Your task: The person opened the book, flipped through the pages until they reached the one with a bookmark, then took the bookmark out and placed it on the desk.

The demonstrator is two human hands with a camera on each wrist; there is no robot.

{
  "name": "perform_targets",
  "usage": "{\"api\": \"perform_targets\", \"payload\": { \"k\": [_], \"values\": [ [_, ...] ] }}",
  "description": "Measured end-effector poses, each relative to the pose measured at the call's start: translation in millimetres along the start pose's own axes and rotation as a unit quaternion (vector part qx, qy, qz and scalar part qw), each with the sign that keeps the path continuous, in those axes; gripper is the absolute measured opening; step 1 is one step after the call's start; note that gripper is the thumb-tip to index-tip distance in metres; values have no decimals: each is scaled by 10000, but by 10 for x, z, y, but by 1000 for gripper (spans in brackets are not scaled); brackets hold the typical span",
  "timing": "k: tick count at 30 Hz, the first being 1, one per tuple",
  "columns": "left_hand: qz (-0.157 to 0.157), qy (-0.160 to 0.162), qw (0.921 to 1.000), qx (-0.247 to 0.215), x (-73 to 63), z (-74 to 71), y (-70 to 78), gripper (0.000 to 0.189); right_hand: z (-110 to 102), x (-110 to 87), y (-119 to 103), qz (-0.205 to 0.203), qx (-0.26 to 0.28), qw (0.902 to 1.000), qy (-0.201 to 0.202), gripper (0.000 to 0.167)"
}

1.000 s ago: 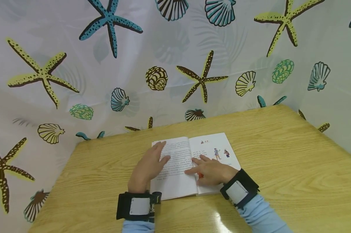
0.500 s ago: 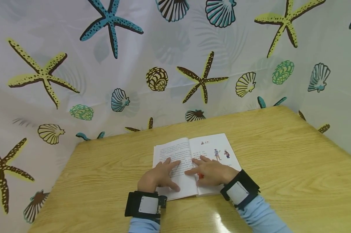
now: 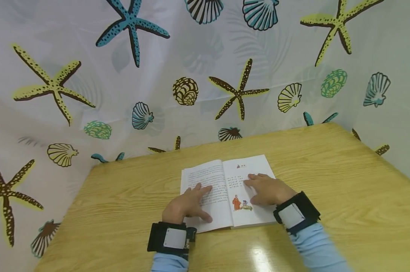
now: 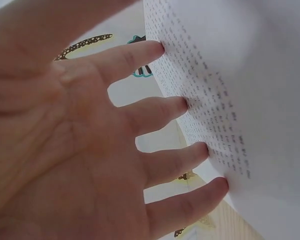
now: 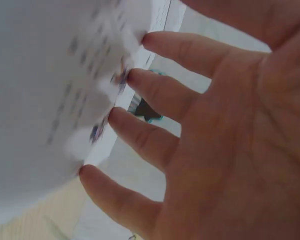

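An open book (image 3: 239, 219) lies on the wooden table, its left page full of printed text and its right page bearing a few lines and small coloured figures. My left hand (image 3: 187, 206) rests on the left page with spread fingers; in the left wrist view the fingertips (image 4: 202, 150) touch the paper. On the right page lies my right hand (image 3: 271, 189), near the page's outer side. Its fingertips (image 5: 120, 115) meet the paper in the right wrist view, fingers fairly straight and apart. Neither hand grips anything.
The light wooden table (image 3: 130, 200) extends on all sides of the book. Behind it hangs a white curtain (image 3: 205, 49) printed with starfish and shells. Both wrists wear black straps (image 3: 296, 213) over light blue sleeves (image 3: 318, 245).
My left hand has come down from the upper left page to its lower part. The right hand has slid rightward from the book's centre fold, uncovering a red-robed figure.
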State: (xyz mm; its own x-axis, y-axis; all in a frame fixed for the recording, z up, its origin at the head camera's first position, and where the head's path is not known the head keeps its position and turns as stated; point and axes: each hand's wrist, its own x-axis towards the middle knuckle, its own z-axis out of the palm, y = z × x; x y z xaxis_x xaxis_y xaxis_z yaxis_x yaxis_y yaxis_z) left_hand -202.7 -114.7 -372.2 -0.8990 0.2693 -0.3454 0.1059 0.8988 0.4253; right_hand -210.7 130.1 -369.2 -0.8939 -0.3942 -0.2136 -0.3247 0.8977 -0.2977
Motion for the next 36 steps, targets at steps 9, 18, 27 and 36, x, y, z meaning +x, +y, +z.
{"api": "perform_targets", "payload": {
  "k": [9, 18, 27, 36],
  "values": [
    [23, -44, 10000, 76, -1, 0, 7, 93, -81, -64, 442, 582, 194, 9979, 194, 62],
    [60, -108, 9999, 77, -2, -14, 13, 92, -99, -102, 545, 861, 786, 9930, 164, 66],
    [31, -100, 9999, 101, 9, -3, 3, 92, -113, -54, 572, 958, 424, 9944, 139, 42],
    [69, -71, 10000, 5, 21, 8, -3, 92, -128, -73, 526, 909, 206, 9953, 248, 39]
  ]
}}
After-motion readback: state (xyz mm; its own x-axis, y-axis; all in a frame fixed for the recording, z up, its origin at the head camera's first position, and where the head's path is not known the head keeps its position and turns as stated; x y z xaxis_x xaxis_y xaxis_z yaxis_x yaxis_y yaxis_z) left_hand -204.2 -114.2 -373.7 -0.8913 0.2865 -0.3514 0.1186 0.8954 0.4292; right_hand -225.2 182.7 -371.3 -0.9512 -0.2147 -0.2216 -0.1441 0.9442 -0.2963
